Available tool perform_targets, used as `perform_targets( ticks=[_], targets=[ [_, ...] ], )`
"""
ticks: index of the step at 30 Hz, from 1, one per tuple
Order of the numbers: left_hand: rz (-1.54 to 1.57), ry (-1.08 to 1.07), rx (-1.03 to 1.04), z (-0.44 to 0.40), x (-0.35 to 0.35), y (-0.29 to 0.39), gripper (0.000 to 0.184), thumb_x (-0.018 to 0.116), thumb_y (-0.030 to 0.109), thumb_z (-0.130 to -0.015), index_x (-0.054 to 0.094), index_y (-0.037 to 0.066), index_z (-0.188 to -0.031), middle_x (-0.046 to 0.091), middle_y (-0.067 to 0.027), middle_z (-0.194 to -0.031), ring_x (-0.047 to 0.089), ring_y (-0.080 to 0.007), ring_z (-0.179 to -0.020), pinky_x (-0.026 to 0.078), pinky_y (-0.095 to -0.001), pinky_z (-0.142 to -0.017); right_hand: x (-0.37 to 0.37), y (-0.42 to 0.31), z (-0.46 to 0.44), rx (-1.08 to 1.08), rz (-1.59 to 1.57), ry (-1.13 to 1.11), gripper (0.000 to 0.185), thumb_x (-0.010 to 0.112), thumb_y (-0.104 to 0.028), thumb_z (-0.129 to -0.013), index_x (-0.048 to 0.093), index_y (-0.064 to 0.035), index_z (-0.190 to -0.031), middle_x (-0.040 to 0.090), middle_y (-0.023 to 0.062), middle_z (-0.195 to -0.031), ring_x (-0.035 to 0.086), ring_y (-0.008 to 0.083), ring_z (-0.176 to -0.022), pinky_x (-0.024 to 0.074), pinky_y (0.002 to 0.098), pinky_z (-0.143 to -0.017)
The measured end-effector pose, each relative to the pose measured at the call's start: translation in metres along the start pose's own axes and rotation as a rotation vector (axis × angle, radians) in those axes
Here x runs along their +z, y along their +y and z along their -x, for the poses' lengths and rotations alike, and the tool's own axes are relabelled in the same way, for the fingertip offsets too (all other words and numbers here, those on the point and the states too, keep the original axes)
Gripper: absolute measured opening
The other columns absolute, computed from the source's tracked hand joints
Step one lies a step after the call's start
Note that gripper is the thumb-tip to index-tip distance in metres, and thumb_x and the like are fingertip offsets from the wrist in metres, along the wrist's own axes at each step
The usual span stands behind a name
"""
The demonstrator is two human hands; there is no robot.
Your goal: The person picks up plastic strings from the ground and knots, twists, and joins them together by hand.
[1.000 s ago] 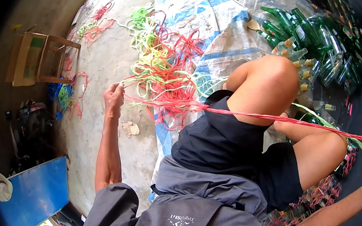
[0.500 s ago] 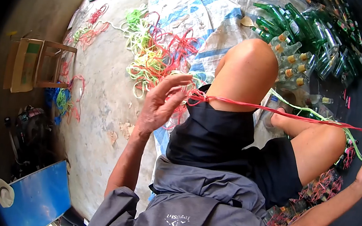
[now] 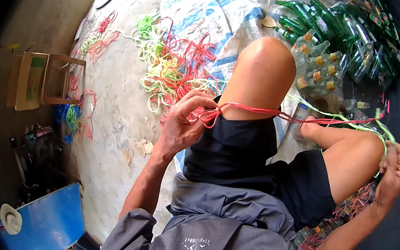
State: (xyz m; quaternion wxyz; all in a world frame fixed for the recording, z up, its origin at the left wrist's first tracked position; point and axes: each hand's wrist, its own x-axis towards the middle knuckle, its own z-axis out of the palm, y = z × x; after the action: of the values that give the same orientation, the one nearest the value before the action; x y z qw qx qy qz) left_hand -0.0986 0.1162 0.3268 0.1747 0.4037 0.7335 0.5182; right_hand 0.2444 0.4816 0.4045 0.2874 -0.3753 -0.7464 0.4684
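My left hand (image 3: 185,125) is closed, pinching a looped, knotted end of red string beside my raised knee. From there the red string (image 3: 256,110) stretches over my thigh to the right, where it meets green string (image 3: 383,126) at a knot. Closed around the green string, my right hand (image 3: 392,173) is beside my other knee at the far right. Another pale green strand (image 3: 309,106) runs from near the raised knee to that knot.
A tangled heap of red and green string (image 3: 167,66) lies on the floor, partly on a blue-and-white sheet (image 3: 219,7). Green bottles (image 3: 317,22) and clear bottles (image 3: 324,65) lie at upper right. A wooden stool (image 3: 63,80) and blue board (image 3: 51,216) are at left.
My left hand has closed on the red string's looped end. My right hand has moved left and inward with the green string, and the knot has shifted left too.
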Motion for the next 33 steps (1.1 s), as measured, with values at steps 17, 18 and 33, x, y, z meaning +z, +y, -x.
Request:
perform_targets(
  ticks=[17,18,33],
  targets=[
    [0.544,0.102,-0.213,0.003,-0.004,0.039,0.004,0.052,0.003,-0.104,0.055,0.000,-0.104,0.063,-0.0041,-0.086,0.056,-0.0093,-0.074,0.046,-0.0246,-0.068,0.112,-0.053,0.034,-0.266,0.327,-0.556,0.011,0.067,-0.001,-0.090,0.067,0.0049,-0.101,0.068,0.0174,-0.085,0.066,0.0317,-0.076,0.0509,0.0371,-0.071],
    [0.565,0.122,-0.232,0.002,-0.005,0.045,0.004,0.052,0.003,-0.104,0.055,0.000,-0.104,0.062,-0.0033,-0.085,0.054,-0.0090,-0.072,0.044,-0.0242,-0.067,0.110,-0.056,0.034,-0.240,0.292,-0.540,0.011,0.066,-0.001,-0.091,0.067,0.0054,-0.101,0.068,0.0169,-0.084,0.066,0.0300,-0.074,0.0507,0.0361,-0.070],
    [0.595,0.262,-0.138,-0.022,0.019,0.086,0.011,0.050,0.008,-0.102,0.059,0.001,-0.102,0.045,0.0024,-0.076,0.030,-0.0058,-0.062,0.024,-0.0246,-0.055,-0.030,-0.056,0.085,-0.090,-0.293,0.176,0.027,0.056,-0.015,-0.104,0.063,0.0067,-0.119,0.051,-0.0016,-0.070,0.037,0.0029,-0.057,0.0302,0.0190,-0.051]
  ],
)
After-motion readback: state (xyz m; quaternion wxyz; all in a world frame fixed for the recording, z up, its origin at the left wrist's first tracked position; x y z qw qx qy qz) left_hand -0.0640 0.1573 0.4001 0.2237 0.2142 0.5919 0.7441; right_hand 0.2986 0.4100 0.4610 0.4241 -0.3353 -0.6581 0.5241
